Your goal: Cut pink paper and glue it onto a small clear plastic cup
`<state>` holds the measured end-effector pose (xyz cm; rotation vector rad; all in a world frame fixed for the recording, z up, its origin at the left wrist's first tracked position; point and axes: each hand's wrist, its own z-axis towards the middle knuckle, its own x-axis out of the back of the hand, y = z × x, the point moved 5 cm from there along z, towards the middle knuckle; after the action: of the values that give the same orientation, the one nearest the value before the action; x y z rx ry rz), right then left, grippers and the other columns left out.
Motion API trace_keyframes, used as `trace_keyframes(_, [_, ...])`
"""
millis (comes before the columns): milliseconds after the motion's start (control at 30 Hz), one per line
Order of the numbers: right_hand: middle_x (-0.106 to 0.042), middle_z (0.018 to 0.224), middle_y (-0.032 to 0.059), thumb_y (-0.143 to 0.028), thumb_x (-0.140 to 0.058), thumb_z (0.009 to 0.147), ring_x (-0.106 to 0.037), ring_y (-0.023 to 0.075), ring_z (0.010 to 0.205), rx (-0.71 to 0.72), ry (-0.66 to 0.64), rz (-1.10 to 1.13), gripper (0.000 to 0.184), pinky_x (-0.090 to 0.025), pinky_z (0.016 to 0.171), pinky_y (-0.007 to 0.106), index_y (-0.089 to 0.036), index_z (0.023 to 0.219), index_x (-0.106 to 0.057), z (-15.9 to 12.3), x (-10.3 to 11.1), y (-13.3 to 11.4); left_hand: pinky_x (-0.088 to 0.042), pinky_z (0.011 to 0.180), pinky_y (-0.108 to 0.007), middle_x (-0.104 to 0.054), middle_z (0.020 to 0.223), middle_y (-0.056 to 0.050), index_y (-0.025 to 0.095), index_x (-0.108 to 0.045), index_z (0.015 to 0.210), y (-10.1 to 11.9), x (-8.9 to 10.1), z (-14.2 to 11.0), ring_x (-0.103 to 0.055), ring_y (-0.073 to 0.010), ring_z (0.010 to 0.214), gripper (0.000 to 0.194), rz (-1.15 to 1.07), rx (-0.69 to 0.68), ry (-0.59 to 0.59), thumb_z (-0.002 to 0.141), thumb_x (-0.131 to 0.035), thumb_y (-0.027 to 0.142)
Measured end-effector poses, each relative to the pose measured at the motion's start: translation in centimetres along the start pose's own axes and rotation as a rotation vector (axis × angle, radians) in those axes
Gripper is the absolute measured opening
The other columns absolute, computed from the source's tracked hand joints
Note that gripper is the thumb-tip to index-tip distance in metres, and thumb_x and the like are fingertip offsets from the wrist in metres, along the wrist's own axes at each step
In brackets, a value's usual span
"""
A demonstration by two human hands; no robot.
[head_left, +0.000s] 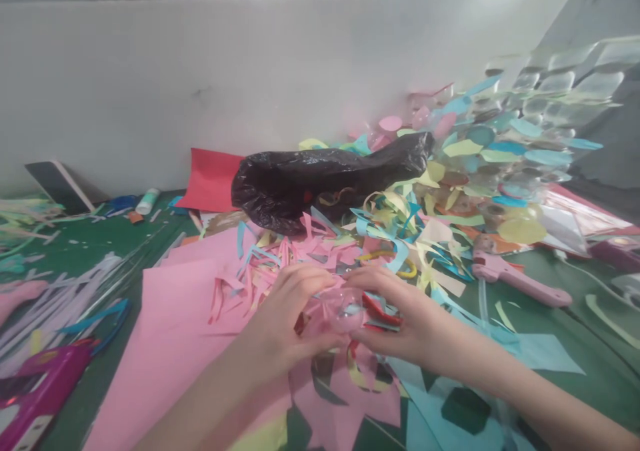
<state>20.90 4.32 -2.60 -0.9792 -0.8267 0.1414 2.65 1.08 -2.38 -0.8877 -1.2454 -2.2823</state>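
My left hand (299, 317) and my right hand (395, 311) curve around a clear plastic cup-like piece (345, 309) from either side, fingers and thumbs bent against it. Pink shows through its see-through wall; its exact shape is partly hidden by the fingers. Beneath the hands lies cut pink paper (345, 404) with holes in it. Pink paper scraps (320, 244) pile up just beyond the fingertips. A yellow ring-like handle (407, 264), perhaps of scissors, shows behind my right hand.
A black plastic bag (280, 187) gapes behind the scraps. Pink sheets (175, 304) spread left; blue paper (545, 354) lies right. A pink glue gun (525, 281) with a cord rests at right, before clear cups with coloured paper discs (523, 231). A magenta device (55, 384) sits front left.
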Motion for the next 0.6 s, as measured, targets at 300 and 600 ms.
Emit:
trace_keyframes(300, [-0.066,0.119,0.0074,-0.039,-0.069,0.088,-0.064,0.0229,0.11,-0.158,-0.018,0.303,0.045,-0.056,0.088,0.037,-0.025,0.129,-0.054,0.5,-0.4,1.4,-0.055,0.079,-0.035,-0.064,0.122,-0.007,0.031,-0.058,0.126,-0.4,-1.7,-0.4,-0.065,-0.0255,0.103,0.05,-0.291,0.405,0.001,0.081,-0.069,0.05])
trace_keyframes(600, [-0.066,0.078,-0.0015,-0.047,-0.067,0.087,-0.063,0.0159,0.069,-0.203,-0.012,0.33,0.046,-0.05,0.059,0.027,-0.022,0.124,-0.053,0.4,-1.1,2.3,-0.046,0.1,-0.044,-0.066,0.118,-0.007,0.027,-0.066,0.11,1.3,-1.4,-0.2,-0.056,-0.0272,0.116,0.033,0.038,0.069,0.059,0.082,-0.072,0.044])
